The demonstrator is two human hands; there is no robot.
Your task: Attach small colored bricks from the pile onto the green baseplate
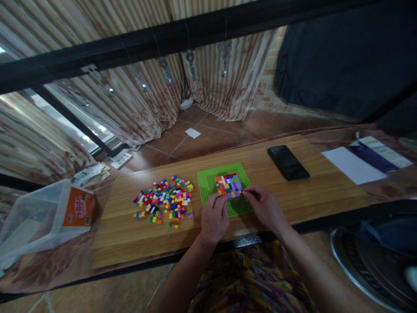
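Observation:
A green studded baseplate (205, 184) lies on a wooden board, with a multicoloured patch of toy bricks (228, 184) set together on it. My left hand (215, 217) is at the lower left edge of the patch, fingers curled down and close together; its fingertips are partly hidden. At the patch's right edge, my right hand (265, 206) pinches a tiny toy brick (241, 192) between thumb and forefinger. To the left of the baseplate is a scattered heap of small loose bricks (167, 198) in many colours.
A black phone (288, 162) lies on the wooden board (130, 243), right of the baseplate. Farther right are white paper (353, 165) and a blue and white packet (374, 154). A clear plastic bin (39, 226) with an orange label stands at the left end. A dark rail crosses above.

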